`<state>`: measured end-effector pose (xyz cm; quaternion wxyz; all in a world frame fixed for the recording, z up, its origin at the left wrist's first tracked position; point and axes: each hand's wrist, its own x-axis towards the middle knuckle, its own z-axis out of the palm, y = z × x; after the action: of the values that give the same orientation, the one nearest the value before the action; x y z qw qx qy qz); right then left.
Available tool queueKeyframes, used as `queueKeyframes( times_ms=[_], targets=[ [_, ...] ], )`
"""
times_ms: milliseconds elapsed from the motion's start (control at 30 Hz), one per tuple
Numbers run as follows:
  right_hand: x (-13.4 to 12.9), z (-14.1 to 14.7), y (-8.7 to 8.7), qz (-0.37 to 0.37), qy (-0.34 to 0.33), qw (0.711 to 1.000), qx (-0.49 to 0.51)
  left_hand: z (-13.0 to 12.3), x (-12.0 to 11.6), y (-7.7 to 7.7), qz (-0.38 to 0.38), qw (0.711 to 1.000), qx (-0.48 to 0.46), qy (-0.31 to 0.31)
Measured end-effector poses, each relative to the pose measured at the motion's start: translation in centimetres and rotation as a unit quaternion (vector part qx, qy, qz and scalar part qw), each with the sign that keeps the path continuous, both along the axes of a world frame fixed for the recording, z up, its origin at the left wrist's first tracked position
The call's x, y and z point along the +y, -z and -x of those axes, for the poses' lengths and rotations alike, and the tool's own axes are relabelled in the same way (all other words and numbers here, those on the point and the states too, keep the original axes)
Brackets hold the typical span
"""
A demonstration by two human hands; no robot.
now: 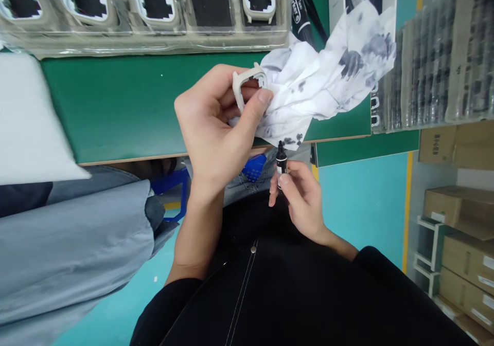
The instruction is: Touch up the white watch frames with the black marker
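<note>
My left hand [219,125] is closed around a small beige watch-case frame [239,86], thumb and fingers pinching its rim above the table's front edge. Below and to the right, my right hand [303,197] grips a black marker pen [282,163] with its dark tip pointing up. The marker's tip is close to the lower edge of a white cloth [304,78] that is blotted with dark ink stains. That crumpled cloth lies just right of the frame, partly over the table edge.
A clear plastic tray [154,42] of similar frames spans the back of the green table [116,104]. A large marker [301,9] lies beside it. A white sheet-like thing [34,120] is at left. Stacked trays [436,63] and cardboard boxes [466,253] stand right. Another person's grey-blue clothing [77,243] is close on the left.
</note>
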<state>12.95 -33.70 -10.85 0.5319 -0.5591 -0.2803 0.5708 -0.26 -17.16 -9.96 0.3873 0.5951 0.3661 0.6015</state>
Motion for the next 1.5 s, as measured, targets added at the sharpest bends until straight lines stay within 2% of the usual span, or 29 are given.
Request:
queueKeyframes(
  times_ms=[300,533,733,900,1033,1167,1267,1367,1500],
  targets=[
    [0.6,0.2,-0.8,0.013,0.002,0.999,0.036,-0.2,-0.7,-0.8,0.025,0.999,0.007,-0.025],
    [0.2,0.1,-0.9,0.043,-0.026,0.997,0.065,0.0,-0.8,-0.5,0.091,0.995,-0.009,0.024],
    [-0.1,0.5,-0.7,0.061,-0.015,0.995,0.083,-0.3,-0.5,-0.5,0.034,0.999,-0.013,-0.01],
    [-0.2,0.7,-0.4,0.066,-0.007,0.995,0.079,-0.2,-0.1,0.2,0.035,0.999,-0.028,0.027],
    [-0.2,0.6,-0.1,0.072,-0.009,0.995,0.074,-0.1,-0.2,0.9,0.041,0.998,-0.033,0.03],
    [-0.5,0.6,-0.3,0.048,0.002,0.998,0.027,-0.1,-0.6,0.5,0.081,0.996,-0.007,0.036],
    [-1.3,0.2,-0.8,0.011,0.022,0.997,-0.071,-0.2,-0.7,-0.1,0.083,0.996,-0.007,0.024],
    [-2.0,-0.8,-1.8,-0.022,0.064,0.983,-0.169,-0.3,-0.5,-0.2,0.083,0.996,-0.014,0.025],
    [-1.3,-2.5,-3.9,-0.08,0.113,0.973,-0.185,-0.3,-0.3,0.3,0.074,0.997,-0.012,0.025]
  ],
)
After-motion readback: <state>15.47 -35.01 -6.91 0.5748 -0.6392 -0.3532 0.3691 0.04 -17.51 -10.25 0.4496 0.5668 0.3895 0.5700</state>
